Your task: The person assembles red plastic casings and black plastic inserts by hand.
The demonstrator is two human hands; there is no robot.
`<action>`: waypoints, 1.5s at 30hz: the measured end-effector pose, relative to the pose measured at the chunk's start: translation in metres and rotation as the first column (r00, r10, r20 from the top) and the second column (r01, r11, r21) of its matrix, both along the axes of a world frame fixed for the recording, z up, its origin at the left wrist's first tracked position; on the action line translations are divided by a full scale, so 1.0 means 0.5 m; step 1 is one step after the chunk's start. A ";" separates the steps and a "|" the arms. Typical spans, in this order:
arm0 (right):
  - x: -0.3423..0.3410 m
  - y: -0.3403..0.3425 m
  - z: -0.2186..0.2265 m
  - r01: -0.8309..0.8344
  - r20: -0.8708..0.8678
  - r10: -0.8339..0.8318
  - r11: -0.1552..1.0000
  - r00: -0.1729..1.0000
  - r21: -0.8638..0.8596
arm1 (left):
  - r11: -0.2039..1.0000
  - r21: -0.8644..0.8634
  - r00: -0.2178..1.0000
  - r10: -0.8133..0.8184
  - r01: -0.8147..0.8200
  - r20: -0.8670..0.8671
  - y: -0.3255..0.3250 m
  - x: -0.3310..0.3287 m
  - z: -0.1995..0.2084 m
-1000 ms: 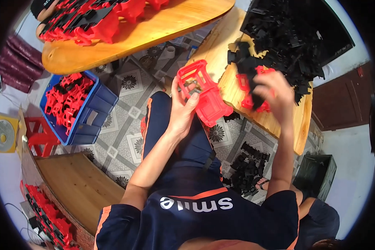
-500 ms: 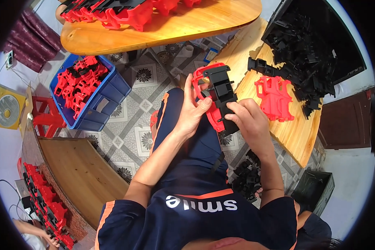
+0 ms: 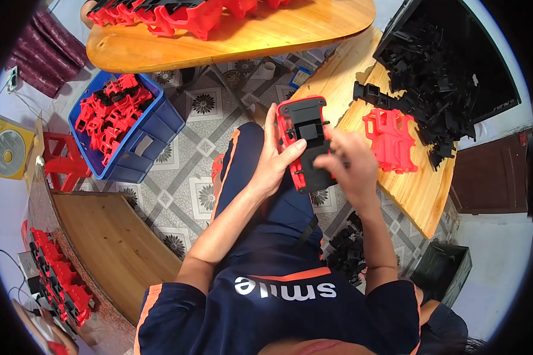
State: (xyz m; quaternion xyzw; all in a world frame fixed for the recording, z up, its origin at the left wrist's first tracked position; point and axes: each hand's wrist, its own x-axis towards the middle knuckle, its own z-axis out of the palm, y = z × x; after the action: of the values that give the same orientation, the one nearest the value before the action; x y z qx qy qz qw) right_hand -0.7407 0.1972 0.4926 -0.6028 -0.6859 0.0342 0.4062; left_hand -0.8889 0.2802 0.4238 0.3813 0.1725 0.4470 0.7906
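Note:
Over my lap, my left hand (image 3: 276, 163) is closed around a red plastic shell (image 3: 283, 121), which looks like a toy vehicle body. Its thumb presses on the black plastic base (image 3: 305, 112) that sits within the shell's red rim. Beside the right edge of this piece is my right hand (image 3: 355, 168), slightly blurred, with thumb and fingers apart and nothing visible between them. Another pair of red shells (image 3: 391, 142) rests on the wooden board to the right. Behind them a heap of black plastic parts (image 3: 426, 89) spreads across a dark panel and the board.
A blue crate (image 3: 142, 151) of red and black pieces stands on the floor at left. Red-and-black assemblies line the far wooden table (image 3: 243, 50) and a surface at lower left, where another person's arm (image 3: 62, 334) shows. More black parts (image 3: 346, 248) lie below my right forearm.
The black base, tilted out of the red shell before, now lies flat inside its rim. My right hand has moved up and lost its grip on the base; my left hand keeps holding.

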 end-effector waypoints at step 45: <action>0.274 -0.161 -0.185 0.816 -0.493 -0.713 0.578 0.499 -0.012 | 0.060 0.998 0.743 0.668 0.004 -0.043 0.066 0.084 0.097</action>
State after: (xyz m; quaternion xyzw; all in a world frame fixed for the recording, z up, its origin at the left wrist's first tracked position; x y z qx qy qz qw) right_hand -0.6038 0.1167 0.4001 -0.7695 -0.2310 -0.0902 0.5885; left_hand -0.8469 0.3131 0.4725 0.8404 0.1317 0.5073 0.1380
